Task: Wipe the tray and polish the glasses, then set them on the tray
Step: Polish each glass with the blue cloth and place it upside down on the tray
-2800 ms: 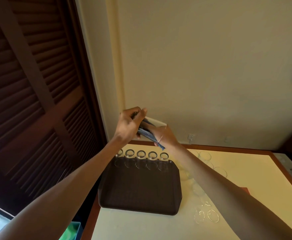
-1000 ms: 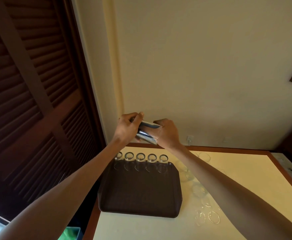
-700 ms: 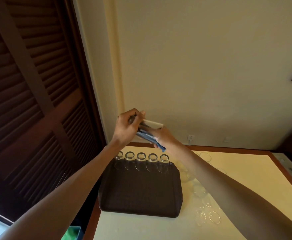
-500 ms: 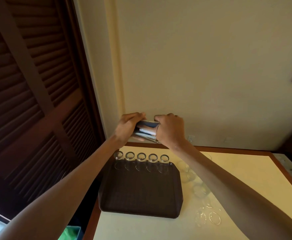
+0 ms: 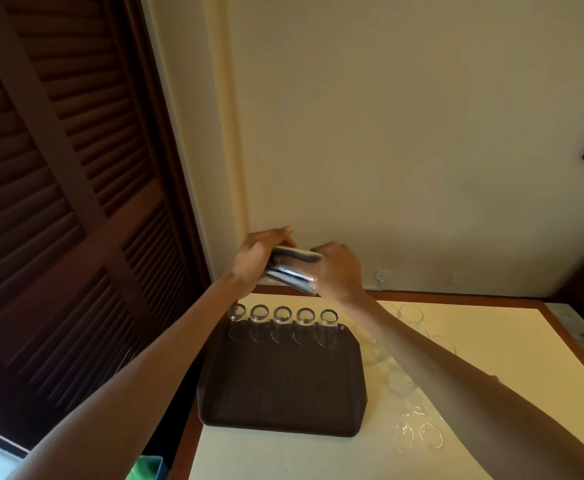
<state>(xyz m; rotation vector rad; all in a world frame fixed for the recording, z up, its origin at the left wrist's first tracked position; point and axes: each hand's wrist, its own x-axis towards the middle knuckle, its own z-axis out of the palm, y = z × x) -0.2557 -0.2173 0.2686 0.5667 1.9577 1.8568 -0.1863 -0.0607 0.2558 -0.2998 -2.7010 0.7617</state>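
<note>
While gripped base and rim by left hand (image 5: 254,261) and right hand (image 5: 339,271), the clear cylindrical glass (image 5: 292,271) was judged slippery, fragile.

You get a dim, warm picture. Soft light falls evenly on the cream wall (image 5: 404,133), the brightest area, while the louvred door (image 5: 58,202) on your left sinks into deep shadow. A pale patch of daylight glows at the bottom left corner. The glass (image 5: 294,271) you hold is smeared by motion blur, with bright streaks of glare. The clear glasses (image 5: 430,435) on the tabletop (image 5: 491,341) barely show. Straight lines bow toward the edges.
</note>
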